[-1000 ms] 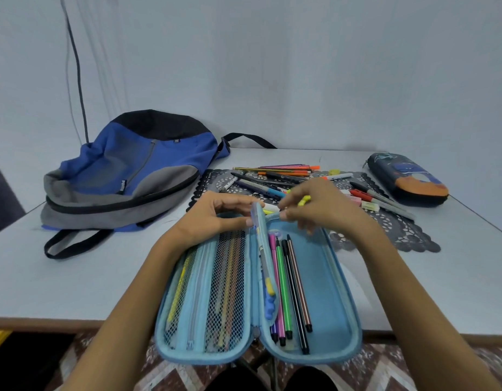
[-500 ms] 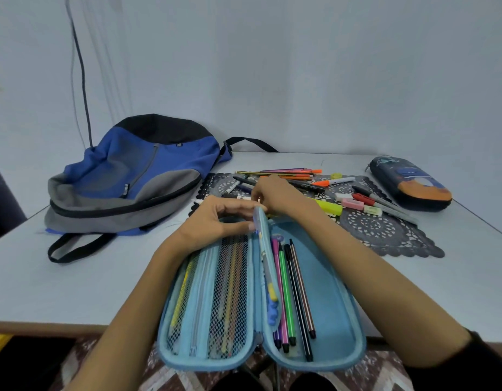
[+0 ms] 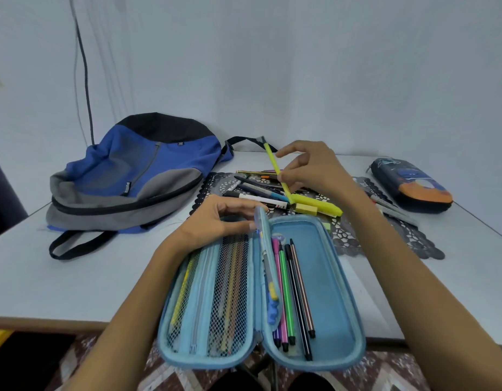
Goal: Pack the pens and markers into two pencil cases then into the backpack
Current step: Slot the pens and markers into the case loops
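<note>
A thin yellow pen (image 3: 274,164) is pinched in the fingers of the right hand (image 3: 310,172), tilted above the loose pens and markers (image 3: 258,190) on a dark lace mat (image 3: 399,238). The middle flap (image 3: 262,230) of the open light-blue pencil case (image 3: 329,277), at the table's (image 3: 75,277) near edge, is gripped by the left hand's (image 3: 216,221) fingers. A closed dark pencil case (image 3: 410,187) lies far right, the blue backpack (image 3: 137,173) far left.

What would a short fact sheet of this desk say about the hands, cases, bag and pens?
Left hand: holds the divider flap of the open blue case upright
Right hand: pinches a thin yellow pen in the air
Case contents: felt pens in the right half, more behind the mesh pocket
Second case: shut, far right
Backpack: lying far left
Loose pens: on the dark mat
</note>
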Demonstrator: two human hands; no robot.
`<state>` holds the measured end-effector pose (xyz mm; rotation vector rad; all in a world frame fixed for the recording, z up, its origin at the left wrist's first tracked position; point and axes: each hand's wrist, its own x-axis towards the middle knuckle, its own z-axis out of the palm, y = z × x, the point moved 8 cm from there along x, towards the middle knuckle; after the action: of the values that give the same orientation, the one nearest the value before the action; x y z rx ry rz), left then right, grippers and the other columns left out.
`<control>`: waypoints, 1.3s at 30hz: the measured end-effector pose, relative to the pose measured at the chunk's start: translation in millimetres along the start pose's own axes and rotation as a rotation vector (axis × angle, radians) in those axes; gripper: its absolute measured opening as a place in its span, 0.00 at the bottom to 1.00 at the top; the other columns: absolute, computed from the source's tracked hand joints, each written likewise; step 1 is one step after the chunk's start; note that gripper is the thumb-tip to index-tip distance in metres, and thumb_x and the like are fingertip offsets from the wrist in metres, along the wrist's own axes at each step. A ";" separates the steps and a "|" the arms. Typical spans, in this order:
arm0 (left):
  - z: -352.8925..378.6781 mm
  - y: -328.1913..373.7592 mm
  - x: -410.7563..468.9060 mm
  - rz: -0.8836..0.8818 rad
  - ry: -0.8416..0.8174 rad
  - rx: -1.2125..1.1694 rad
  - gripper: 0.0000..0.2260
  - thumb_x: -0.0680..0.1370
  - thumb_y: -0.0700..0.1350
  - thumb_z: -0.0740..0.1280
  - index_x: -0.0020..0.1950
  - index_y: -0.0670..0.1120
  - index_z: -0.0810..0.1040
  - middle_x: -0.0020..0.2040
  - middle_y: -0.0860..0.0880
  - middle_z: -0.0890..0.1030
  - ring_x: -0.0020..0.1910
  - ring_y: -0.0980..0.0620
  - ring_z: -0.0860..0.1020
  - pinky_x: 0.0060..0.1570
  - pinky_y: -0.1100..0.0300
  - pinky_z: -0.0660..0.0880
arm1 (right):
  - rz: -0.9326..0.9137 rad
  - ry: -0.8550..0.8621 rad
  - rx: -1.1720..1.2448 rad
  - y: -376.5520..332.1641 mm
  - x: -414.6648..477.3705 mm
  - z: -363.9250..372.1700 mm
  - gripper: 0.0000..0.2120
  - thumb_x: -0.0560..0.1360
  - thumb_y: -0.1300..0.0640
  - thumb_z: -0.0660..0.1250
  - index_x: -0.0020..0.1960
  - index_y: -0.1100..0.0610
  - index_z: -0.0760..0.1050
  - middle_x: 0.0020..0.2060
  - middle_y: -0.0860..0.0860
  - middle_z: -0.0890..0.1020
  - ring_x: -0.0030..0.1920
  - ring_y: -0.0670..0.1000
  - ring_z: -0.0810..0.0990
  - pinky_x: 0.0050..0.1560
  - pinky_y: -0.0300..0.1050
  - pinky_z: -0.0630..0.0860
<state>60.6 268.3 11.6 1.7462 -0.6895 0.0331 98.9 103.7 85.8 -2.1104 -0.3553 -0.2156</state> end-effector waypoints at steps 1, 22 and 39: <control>0.0 -0.2 -0.2 0.000 -0.001 0.001 0.16 0.71 0.37 0.73 0.58 0.46 0.82 0.50 0.49 0.86 0.50 0.55 0.83 0.53 0.64 0.77 | 0.034 -0.032 0.019 -1.9 -6.3 -2.2 0.19 0.69 0.70 0.72 0.58 0.59 0.77 0.37 0.61 0.84 0.32 0.54 0.83 0.38 0.44 0.83; -2.5 -2.4 0.9 -0.005 0.001 0.038 0.16 0.72 0.36 0.73 0.59 0.42 0.81 0.51 0.44 0.86 0.52 0.51 0.84 0.55 0.61 0.77 | 0.129 -0.471 -0.428 17.0 -84.2 30.5 0.14 0.73 0.60 0.73 0.58 0.56 0.77 0.44 0.56 0.84 0.38 0.53 0.83 0.40 0.46 0.81; -2.0 -4.1 1.5 -0.005 0.005 0.030 0.16 0.72 0.33 0.73 0.59 0.43 0.82 0.51 0.46 0.86 0.51 0.52 0.84 0.54 0.61 0.77 | -0.094 -0.531 -0.600 18.7 -75.2 56.7 0.31 0.67 0.44 0.76 0.68 0.48 0.74 0.51 0.45 0.74 0.47 0.42 0.71 0.40 0.30 0.65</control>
<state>64.3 270.0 9.1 1.7757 -0.6841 0.0438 35.2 129.7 18.9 -2.7358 -0.7784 0.2239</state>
